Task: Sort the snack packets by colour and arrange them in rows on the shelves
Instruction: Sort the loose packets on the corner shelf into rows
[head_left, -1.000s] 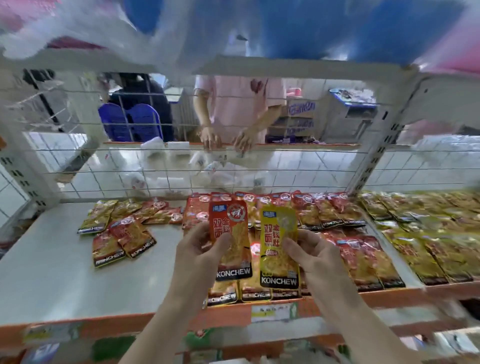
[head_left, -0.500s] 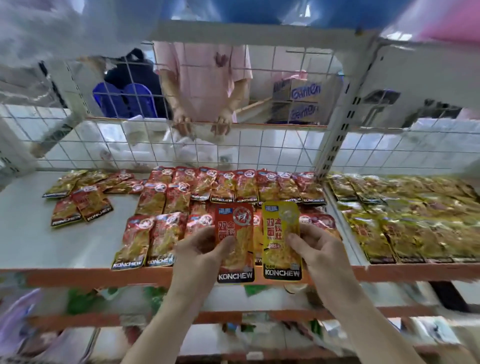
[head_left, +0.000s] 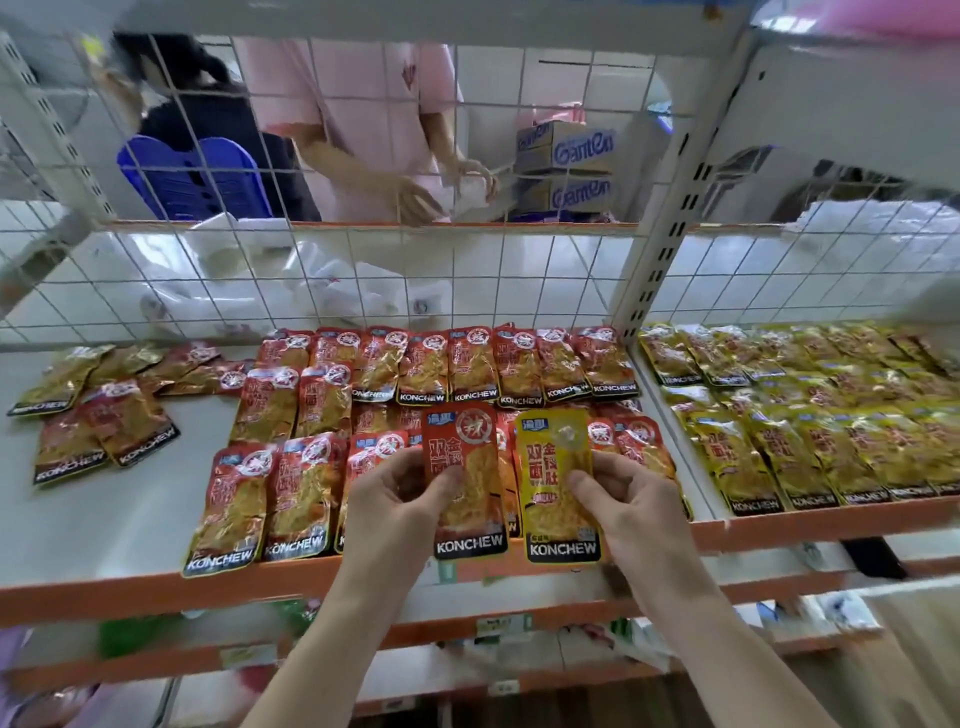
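My left hand pinches a red snack packet upright above the shelf's front edge. Beside it, my right hand pinches a yellow snack packet the same way. Both packets hang over rows of red packets laid flat on the white shelf. Rows of yellow packets fill the shelf section to the right. A loose mixed heap of red and yellow packets lies at the left.
A white wire grid backs the shelf, with an upright post between the two sections. Behind the grid a person in a pink top handles white bags. Orange shelf lips run below, with lower shelves underneath.
The view has shifted, so the shelf now sits higher and more centred in frame. Both hands keep the same hold on their packets, side by side.
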